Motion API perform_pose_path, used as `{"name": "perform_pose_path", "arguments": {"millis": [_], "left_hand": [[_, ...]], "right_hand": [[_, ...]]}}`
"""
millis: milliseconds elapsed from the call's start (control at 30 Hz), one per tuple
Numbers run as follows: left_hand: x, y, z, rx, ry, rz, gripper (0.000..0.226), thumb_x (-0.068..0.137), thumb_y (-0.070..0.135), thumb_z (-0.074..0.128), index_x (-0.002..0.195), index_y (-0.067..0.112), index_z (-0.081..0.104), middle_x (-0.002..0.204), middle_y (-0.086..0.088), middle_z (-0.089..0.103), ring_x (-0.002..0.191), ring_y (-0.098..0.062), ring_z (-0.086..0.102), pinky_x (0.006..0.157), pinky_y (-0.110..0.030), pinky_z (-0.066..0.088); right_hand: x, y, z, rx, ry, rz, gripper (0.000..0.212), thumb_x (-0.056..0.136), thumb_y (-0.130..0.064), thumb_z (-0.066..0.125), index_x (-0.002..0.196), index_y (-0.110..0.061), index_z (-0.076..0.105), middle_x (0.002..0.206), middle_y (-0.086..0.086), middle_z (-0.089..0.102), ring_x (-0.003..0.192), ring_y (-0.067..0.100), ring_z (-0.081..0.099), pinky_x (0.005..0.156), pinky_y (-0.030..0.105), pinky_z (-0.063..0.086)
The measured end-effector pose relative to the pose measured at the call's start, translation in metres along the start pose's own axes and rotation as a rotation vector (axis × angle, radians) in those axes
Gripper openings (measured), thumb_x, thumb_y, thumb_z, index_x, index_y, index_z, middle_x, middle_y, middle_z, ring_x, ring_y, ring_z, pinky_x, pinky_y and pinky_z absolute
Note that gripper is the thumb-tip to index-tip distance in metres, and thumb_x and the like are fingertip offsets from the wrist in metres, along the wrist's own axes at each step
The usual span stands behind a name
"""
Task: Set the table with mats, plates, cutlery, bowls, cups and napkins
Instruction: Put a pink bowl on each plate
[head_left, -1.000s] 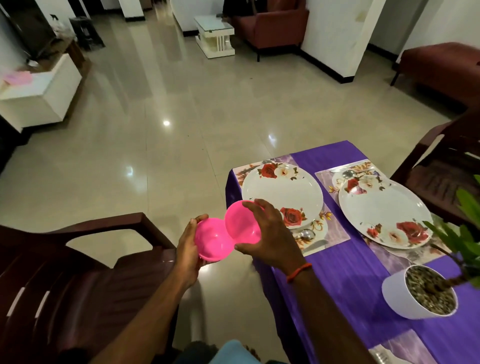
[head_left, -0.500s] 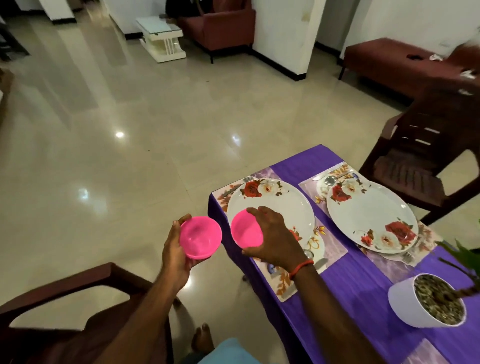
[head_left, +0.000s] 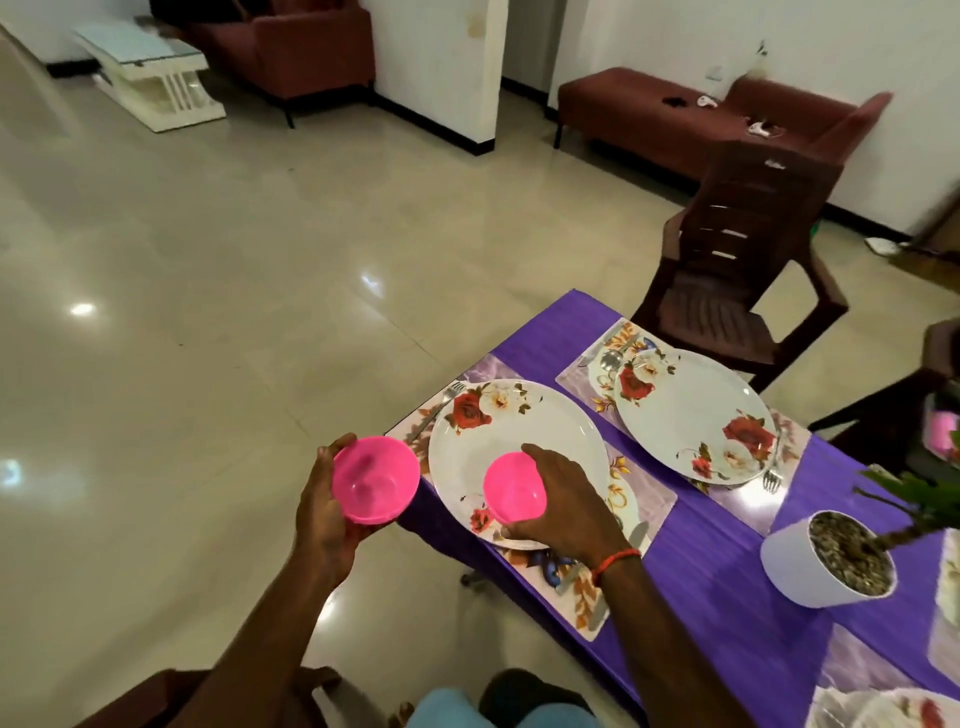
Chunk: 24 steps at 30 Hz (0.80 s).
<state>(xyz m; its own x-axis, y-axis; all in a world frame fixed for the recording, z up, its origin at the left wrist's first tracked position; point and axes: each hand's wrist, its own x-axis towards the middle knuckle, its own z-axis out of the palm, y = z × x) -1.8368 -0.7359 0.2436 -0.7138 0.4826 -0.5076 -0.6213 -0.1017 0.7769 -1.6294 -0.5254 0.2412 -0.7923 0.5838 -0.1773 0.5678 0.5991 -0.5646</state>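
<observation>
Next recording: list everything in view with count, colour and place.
tablecloth: one, purple, under the mats.
near plate: one, white floral, on near mat.
far plate: one, white floral, on far mat.
fork: one, silver, beside near plate.
left bowl: one, pink, left of tablecloth.
right bowl: one, pink, over near plate.
plant pot: one, white, on tablecloth.
chair: one, dark brown, beyond tablecloth.
left hand: one, holds left bowl.
right hand: one, grips right bowl.

bowls (head_left: 376, 480) pink | plates (head_left: 519, 441) white w/ red roses | tablecloth (head_left: 727, 582) purple | chair (head_left: 748, 249) brown
</observation>
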Motion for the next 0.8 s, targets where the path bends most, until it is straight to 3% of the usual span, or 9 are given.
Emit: {"name": "perform_pose_path", "arguments": {"millis": [267,467,800], "left_hand": [[0.041,0.017,0.02,0.036,-0.101,-0.02,0.036,0.103,0.054,0.049,0.128,0.035,0.067,0.138,-0.003,0.061,0.122,-0.038,0.059,0.075,-0.054,0.061],[0.075,0.036,0.044,0.083,-0.153,-0.02,0.051,0.092,0.062,0.055,0.133,0.033,0.065,0.142,-0.006,0.059,0.124,-0.04,0.059,0.075,-0.056,0.061],[0.14,0.061,0.079,0.118,-0.233,-0.073,0.048,0.1,0.056,0.047,0.138,0.03,0.061,0.143,-0.009,0.059,0.123,-0.041,0.06,0.071,-0.053,0.063]], "right_hand": [[0.027,0.015,-0.009,0.066,0.05,0.113,0.122,0.055,-0.059,0.091,0.154,-0.027,0.028,0.153,-0.004,0.041,0.139,0.019,0.04,0.113,0.038,0.038],[0.055,0.031,-0.01,0.079,0.088,0.236,0.119,0.056,-0.053,0.093,0.153,-0.028,0.029,0.153,-0.003,0.04,0.14,0.022,0.039,0.112,0.041,0.039],[0.094,0.078,-0.01,0.083,0.14,0.409,0.114,0.057,-0.049,0.093,0.151,-0.027,0.032,0.151,0.0,0.04,0.141,0.026,0.032,0.112,0.045,0.038]]}}
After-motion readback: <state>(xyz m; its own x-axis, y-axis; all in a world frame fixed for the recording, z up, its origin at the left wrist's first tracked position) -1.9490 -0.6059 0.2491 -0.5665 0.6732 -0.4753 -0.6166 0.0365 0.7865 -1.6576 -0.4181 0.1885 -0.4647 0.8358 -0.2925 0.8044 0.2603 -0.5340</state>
